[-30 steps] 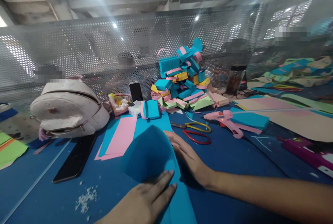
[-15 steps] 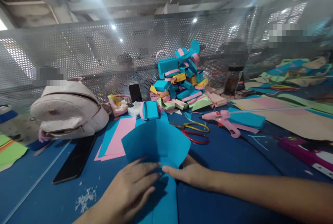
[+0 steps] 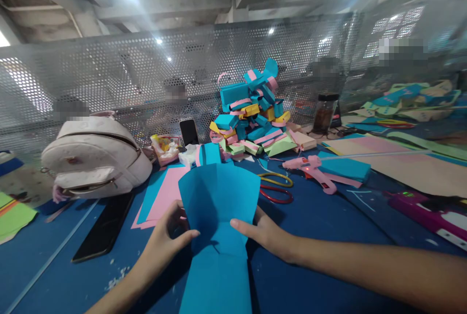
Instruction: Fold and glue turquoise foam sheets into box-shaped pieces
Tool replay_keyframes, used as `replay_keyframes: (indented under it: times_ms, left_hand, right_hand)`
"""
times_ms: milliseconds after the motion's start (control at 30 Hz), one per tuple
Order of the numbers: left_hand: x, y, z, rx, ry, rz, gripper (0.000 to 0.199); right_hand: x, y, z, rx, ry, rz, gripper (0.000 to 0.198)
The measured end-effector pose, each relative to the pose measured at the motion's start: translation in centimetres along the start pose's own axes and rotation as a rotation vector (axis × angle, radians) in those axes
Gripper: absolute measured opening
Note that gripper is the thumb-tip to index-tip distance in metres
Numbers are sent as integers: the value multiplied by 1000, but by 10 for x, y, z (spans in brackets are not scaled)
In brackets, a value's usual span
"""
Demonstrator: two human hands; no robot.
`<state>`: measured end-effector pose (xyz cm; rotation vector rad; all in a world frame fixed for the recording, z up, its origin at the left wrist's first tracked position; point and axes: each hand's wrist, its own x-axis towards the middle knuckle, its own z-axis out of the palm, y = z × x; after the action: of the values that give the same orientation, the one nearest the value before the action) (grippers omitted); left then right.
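Note:
A folded sheet of blue card (image 3: 219, 192) is in front of me, its curved upper flap standing up and its long lower part lying toward me. My left hand (image 3: 178, 229) is at the flap's left edge, thumb on the inner side and fingers behind. On the right edge my right hand (image 3: 260, 229) grips the card, its thumb on the inner face near the crease and its fingers hidden behind. Just beyond the card, scissors (image 3: 277, 180) with one yellow and one red handle lie partly covered by it.
A pink glue gun (image 3: 314, 170) lies on the right. Behind stands a pile of folded paper boxes (image 3: 251, 114). On the left are a white backpack (image 3: 98, 158), a black phone (image 3: 104, 226) and pink sheets (image 3: 166, 197). A purple device (image 3: 426, 214) lies far right.
My left hand has moved from over the crease to the flap's left edge. The flap has risen more upright and its sides have drawn inward. My right hand has stayed on the right edge.

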<state>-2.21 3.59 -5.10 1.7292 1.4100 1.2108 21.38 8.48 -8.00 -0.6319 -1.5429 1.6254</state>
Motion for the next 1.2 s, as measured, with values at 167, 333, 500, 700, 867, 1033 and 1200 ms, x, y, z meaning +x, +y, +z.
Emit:
replay_keyframes:
  times_ms: [167, 333, 500, 700, 867, 1033, 1200]
  left_hand:
    - [-1, 1, -3, 126, -126, -23, 20]
    - [-2, -3, -3, 215, -179, 35, 30]
    - [-1, 4, -1, 193, -182, 33, 30]
    - [-3, 6, 0, 94, -111, -55, 28]
    - [-5, 6, 0, 54, -67, -83, 27]
    - [-3, 9, 1, 21, -20, -33, 21]
    - [-2, 11, 1, -32, -19, -68, 23]
  right_hand:
    - [-4, -3, 1, -26, 15, -9, 60]
    - [-5, -5, 2, -30, 6, -25, 64]
    - [-4, -8, 2, 8, 36, -33, 67]
    - [-4, -11, 2, 58, 4, -33, 67]
    - [-5, -9, 3, 70, -26, -31, 60]
    - [-5, -10, 3, 31, -12, -26, 62]
    - [-7, -11, 4, -12, -25, -38, 63]
